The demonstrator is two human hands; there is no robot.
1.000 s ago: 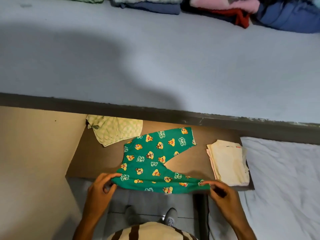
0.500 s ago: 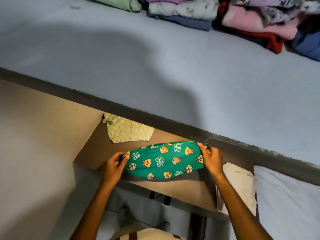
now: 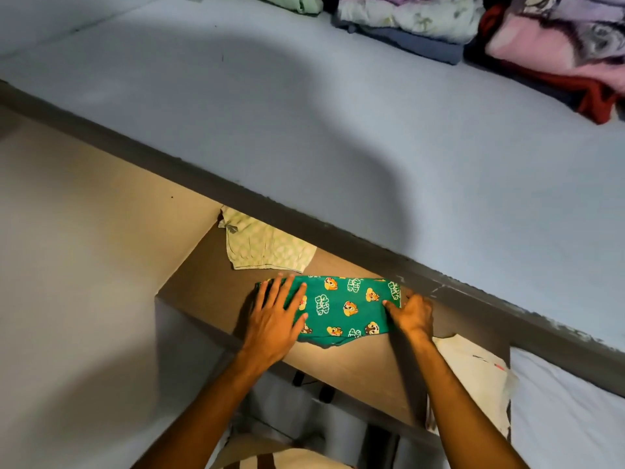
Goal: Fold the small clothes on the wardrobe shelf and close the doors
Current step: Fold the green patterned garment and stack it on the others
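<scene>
The left hand [image 3: 275,318] lies flat, fingers spread, on the left end of the folded green shorts [image 3: 341,308] on the brown shelf [image 3: 203,292]. The right hand [image 3: 413,314] presses the right end, fingers curled at its edge. Farther back lies a pale green garment [image 3: 263,247]; folded clothes [image 3: 439,25] sit on the upper shelf [image 3: 304,113].

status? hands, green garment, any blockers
Left hand flat on green garment, right hand at its right edge. Garment folded on brown shelf. Nothing in the way.

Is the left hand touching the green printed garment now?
Touching. The head view shows the left hand lying flat, fingers spread, directly on the green printed garment.
</scene>
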